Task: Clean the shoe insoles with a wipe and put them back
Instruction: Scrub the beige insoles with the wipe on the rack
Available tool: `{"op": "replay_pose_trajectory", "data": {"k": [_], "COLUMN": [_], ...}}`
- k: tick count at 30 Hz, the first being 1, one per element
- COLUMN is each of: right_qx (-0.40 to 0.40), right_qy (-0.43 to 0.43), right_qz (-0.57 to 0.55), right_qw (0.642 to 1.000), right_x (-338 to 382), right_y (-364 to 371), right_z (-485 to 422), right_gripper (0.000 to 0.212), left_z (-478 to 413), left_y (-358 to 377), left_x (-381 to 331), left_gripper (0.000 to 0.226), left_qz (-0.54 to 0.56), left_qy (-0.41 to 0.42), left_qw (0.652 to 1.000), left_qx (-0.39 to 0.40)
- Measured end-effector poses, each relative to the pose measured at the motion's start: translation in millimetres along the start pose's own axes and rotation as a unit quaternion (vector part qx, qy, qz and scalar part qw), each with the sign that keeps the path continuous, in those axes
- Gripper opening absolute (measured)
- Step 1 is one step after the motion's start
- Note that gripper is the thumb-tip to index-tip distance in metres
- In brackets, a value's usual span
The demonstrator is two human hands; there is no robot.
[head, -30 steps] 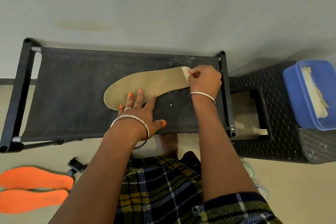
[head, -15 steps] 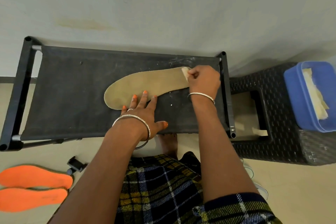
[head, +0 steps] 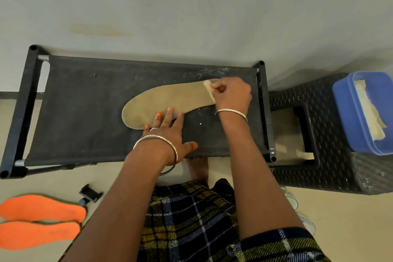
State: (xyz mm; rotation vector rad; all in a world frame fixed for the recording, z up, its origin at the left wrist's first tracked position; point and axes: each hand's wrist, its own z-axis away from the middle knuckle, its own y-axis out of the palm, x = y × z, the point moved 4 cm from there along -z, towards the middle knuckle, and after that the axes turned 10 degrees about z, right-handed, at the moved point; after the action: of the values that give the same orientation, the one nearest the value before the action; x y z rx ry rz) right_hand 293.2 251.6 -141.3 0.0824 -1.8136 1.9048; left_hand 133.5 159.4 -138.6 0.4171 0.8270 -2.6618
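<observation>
From the head camera, the tan insole (head: 170,102) lies flat on the black fabric counter (head: 85,112), toe toward 9 o'clock and heel toward 3 o'clock. The left hand (head: 168,132) is spread flat with straight fingers, its fingertips pressing the insole's near edge at about 6 o'clock. The right hand (head: 231,93) is curled over the heel end and pinches a pale wipe (head: 209,89) against it. The insole looks thin, light and floppy (likely to slide or buckle on the cloth), so pinning it flat near the middle seems the sound hold, and lifting it by an edge later. Two orange insoles (head: 40,208) lie on the floor at 8 o'clock. A blue tub (head: 344,112) of wipes sits on a dark woven stool (head: 329,166) at 3 o'clock.
</observation>
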Motion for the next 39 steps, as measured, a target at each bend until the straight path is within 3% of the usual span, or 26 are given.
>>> {"op": "replay_pose_trajectory", "data": {"k": [4,10,16,18,21,25,27,32,39], "right_qx": [-0.017,0.124,-0.014,-0.024,0.018,0.123,0.123,0.020,0.168], "right_qy": [0.032,-0.140,0.025,0.037,-0.007,-0.104,-0.070,0.060,-0.028], "right_qz": [0.015,0.019,-0.004,-0.005,0.045,0.024,0.015,0.019,0.004], "right_qw": [0.999,0.982,1.000,0.999,0.999,0.987,0.990,0.998,0.985], "right_x": [-5.8,49.6,-10.6,-14.4,9.1,40.9,31.8,-17.9,13.4], "right_y": [-6.7,27.5,-7.1,-11.4,-3.6,10.4,7.5,-17.6,7.2], "right_z": [0.7,24.7,-2.4,-2.2,7.3,20.5,15.8,-1.5,12.5], "right_gripper": [0.016,0.014,0.013,0.009,0.014,0.016,0.011,0.006,0.003], "left_z": [0.5,1.5,1.2,1.2,-0.1,-2.0,-1.6,0.6,-0.9], "left_y": [-1.1,-1.5,-1.0,-0.9,-0.7,-0.3,-1.2,-1.3,-1.2], "left_x": [-0.8,-1.9,0.0,-0.1,-0.3,-0.7,-1.0,-0.2,-2.0], "left_gripper": [0.086,0.085,0.085,0.086,0.086,0.087,0.087,0.086,0.085], "left_qz": [-0.003,-0.002,-0.010,-0.012,-0.012,-0.010,-0.010,-0.013,-0.025], "left_qy": [0.000,0.000,0.000,-0.001,-0.004,-0.009,-0.008,-0.006,-0.018], "left_qw": [1.000,1.000,1.000,1.000,1.000,1.000,1.000,1.000,1.000], "left_qx": [0.001,-0.007,0.001,0.003,0.001,-0.001,0.001,0.005,0.005]}}
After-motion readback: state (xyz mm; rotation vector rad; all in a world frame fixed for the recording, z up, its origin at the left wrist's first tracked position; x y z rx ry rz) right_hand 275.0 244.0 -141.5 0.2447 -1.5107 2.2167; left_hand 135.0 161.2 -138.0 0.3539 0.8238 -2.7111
